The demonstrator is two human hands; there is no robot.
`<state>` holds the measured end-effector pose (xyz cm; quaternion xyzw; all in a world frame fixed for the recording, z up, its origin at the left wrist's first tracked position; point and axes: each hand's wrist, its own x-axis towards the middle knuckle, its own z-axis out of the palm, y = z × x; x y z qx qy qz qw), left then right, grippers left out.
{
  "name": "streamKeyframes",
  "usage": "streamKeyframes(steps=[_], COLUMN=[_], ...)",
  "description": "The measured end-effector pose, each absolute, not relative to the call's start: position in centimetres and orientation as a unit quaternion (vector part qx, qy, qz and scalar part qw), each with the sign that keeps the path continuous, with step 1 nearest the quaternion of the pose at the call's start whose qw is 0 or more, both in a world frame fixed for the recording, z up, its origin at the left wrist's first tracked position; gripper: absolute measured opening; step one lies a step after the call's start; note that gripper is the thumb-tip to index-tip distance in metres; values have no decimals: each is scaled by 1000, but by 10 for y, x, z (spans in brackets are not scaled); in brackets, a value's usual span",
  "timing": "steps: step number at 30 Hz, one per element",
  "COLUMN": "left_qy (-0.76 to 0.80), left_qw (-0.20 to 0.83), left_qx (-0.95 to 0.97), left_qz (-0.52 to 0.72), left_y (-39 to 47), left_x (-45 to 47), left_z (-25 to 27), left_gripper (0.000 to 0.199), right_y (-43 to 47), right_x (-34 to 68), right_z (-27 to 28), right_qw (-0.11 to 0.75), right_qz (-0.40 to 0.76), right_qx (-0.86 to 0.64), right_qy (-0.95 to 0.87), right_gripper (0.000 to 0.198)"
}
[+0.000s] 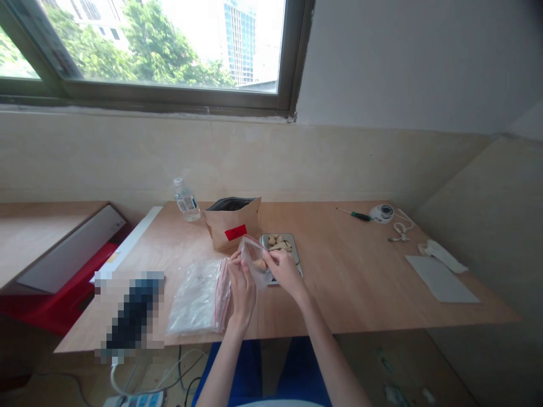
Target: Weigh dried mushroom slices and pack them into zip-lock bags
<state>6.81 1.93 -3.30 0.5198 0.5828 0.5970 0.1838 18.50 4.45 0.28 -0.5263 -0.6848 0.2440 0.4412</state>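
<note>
Between my two hands is a small transparent zip bag (250, 247) with a red strip at its mouth, which gapes apart. My left hand (241, 280) has its fingers closed on the bag's left edge. The right one, my right hand (283, 268), pinches the opposite edge. Pale tan pieces show low in the bag. Just behind it, a flat silver scale (292, 243) bears several similar pale pieces (279, 243) and is partly covered by my right hand. A stack of zip bags (197, 297) lies beside my left hand.
A brown paper pouch (231, 226) with a red label stands at the back, beside a water bottle (186, 200). A pixelated dark object (133, 314) lies front left. A screwdriver (354, 214), white camera (382, 213), grey sheet (441, 280) and white cloth-like roll (443, 255) lie to the right.
</note>
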Motion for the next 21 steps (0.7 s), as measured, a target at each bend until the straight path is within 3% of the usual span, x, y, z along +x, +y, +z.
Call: streamKeyframes(steps=[3,7,9,13,21], left_qy=[585,604,611,617,623], left_qw=[183,190,192,199,205], left_qx=[504,467,458,450,444], left_qz=[609,618,617,615,610], left_y=[18,15,13,11,12], left_x=[65,65,66,69,69], left_z=[-35,-31,-28,-24,-28], left_gripper=[18,18,19,19,22], right_y=[45,56,65,78,79], right_x=[195,212,220,231,240], right_z=[10,-6,-25,-59,-73], right_qw=[448,497,443,326,315], right_qz=[236,172,126,104,114], right_qx=[-511,-559,-585,-589,-581], right_qy=[-695,-641,-668,-732,-742], right_gripper=[45,31,27,39,41])
